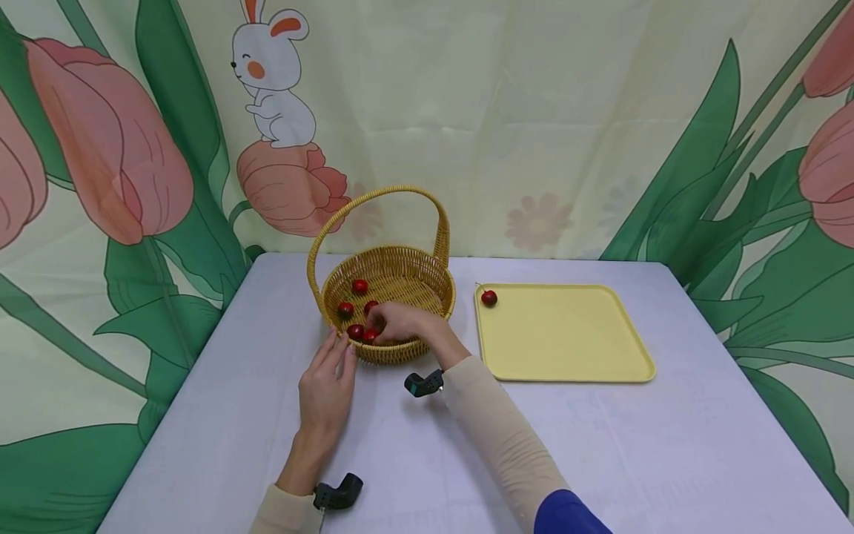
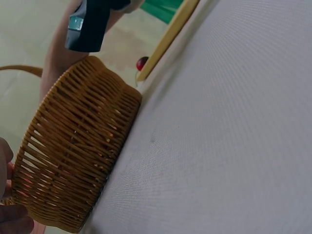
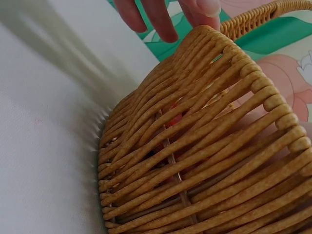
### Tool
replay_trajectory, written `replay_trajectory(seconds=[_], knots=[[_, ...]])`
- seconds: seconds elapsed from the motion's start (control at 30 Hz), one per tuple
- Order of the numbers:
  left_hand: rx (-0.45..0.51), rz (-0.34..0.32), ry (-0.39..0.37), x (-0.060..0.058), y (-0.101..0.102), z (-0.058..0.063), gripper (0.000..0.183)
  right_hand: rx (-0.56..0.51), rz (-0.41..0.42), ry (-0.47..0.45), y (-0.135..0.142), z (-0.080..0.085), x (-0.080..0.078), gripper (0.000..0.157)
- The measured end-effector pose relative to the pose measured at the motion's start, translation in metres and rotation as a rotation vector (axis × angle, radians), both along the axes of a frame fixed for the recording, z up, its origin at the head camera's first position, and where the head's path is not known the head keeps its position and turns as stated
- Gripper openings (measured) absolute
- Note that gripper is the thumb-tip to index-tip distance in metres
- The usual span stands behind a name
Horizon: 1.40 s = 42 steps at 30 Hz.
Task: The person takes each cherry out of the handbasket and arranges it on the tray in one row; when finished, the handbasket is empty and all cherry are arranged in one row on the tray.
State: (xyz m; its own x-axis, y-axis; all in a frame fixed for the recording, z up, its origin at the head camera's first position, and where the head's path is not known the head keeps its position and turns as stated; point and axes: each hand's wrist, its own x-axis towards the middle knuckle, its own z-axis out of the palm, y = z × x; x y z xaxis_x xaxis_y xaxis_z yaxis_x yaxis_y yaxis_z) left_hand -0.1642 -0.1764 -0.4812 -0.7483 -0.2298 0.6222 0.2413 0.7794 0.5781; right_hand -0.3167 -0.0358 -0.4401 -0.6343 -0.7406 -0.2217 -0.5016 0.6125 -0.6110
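Several dark red cherries (image 1: 359,287) lie in a round woven basket (image 1: 437,278) with a tall arched handle. My right hand (image 1: 403,322) reaches over the near rim and down into the basket, its fingertips right at the cherries by the front wall. Whether it pinches one, I cannot tell. My left hand (image 1: 327,389) is at the front left, its fairly straight fingers touching the basket's rim. In the right wrist view, left-hand fingers (image 3: 161,19) hang beside the woven wall, which largely hides the cherries.
Right of the basket lies a pale yellow rectangular tray (image 1: 567,334), with a single stemmed cherry (image 1: 489,298) in its far left corner. A white cloth (image 1: 414,460) covers the table. Behind it hangs a curtain (image 1: 520,133) printed with tulips and a rabbit.
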Motion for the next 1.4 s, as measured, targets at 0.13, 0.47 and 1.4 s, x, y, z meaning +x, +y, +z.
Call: replay_trajectory(seconds=[0.13,0.47,1.4], knots=[[0.001,-0.003,0.002,-0.001,0.001,-0.001,0.034,-0.011,-0.023,0.009,0.002,0.001,0.000,0.024],[-0.013,-0.007,0.026,-0.001,0.000,0.001,0.033,-0.092,-0.046,0.079,0.011,0.015,0.006,0.026],[-0.002,-0.008,0.018,0.001,0.001,0.003,0.033,-0.298,-0.172,0.217,0.064,0.042,0.017,0.032]])
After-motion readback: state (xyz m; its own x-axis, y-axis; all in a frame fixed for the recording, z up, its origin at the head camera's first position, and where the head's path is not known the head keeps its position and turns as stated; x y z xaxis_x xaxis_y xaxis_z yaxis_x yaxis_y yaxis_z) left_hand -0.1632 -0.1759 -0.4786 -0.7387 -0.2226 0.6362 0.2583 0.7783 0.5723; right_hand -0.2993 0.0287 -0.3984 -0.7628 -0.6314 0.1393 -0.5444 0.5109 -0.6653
